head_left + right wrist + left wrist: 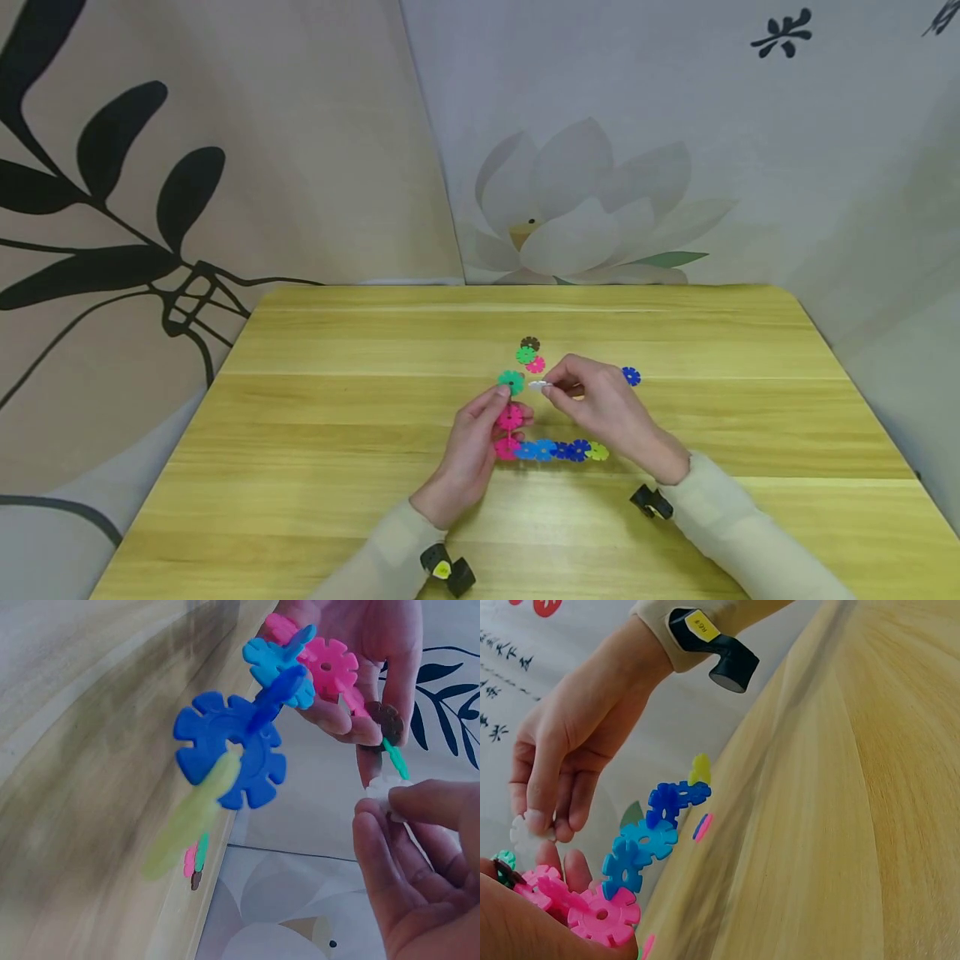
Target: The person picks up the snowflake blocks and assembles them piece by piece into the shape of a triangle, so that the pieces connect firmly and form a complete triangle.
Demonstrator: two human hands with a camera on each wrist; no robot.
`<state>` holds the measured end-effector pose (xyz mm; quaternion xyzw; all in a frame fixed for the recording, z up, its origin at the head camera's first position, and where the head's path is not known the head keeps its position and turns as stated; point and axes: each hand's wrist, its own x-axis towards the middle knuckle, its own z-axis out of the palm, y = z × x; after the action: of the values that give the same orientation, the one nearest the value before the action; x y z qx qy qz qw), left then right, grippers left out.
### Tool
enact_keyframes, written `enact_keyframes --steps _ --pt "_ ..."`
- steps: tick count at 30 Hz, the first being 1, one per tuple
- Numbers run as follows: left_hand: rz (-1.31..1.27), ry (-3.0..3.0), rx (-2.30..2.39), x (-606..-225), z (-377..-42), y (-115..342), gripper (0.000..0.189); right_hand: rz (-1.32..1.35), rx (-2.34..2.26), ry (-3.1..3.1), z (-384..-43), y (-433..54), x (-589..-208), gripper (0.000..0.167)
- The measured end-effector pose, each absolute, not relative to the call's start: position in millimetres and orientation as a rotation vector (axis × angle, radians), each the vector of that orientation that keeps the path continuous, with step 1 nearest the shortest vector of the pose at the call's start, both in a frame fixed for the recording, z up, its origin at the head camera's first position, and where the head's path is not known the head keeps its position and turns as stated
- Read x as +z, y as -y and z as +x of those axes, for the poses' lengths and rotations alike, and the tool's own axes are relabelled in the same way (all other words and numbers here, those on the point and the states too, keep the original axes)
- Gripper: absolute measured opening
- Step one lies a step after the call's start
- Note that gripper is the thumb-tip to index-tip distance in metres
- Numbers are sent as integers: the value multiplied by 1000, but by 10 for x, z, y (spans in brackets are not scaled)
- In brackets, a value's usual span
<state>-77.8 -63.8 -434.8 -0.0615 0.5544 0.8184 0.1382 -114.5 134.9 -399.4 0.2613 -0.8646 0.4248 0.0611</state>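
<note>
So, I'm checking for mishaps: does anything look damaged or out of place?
Nothing plainly stands out: no visible breakage. The left hand holds the joined discs, the right hand pinches a white disc, and loose discs lie on the table.

White disc (537, 385): partly covered by fingertips of right hand (603, 404). Brown disc (385, 720) in disc chain (543, 450): mostly behind thumb of left hand (468, 442), seen from head. Chain's yellow disc (184, 825) blurred, right wrist view. Both hands cropped there; left hand cropped in left wrist view too. Near side of table (300, 417) and both sleeves (742, 533) run out of head view. Yellow label (441, 570), left wrist: too small to read.
</note>
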Motion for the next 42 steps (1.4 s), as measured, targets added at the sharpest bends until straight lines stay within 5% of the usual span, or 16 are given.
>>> enact_keyframes --steps 34,42 --pt "-127 -1714 2299 -4309 -803 674 34 1109 941 2275 -1144 -1260 -4085 27" --pt "-91 -1709 2320 -4313 -803 705 32 1063 1076 2345 -1131 -1234 -4105 20"
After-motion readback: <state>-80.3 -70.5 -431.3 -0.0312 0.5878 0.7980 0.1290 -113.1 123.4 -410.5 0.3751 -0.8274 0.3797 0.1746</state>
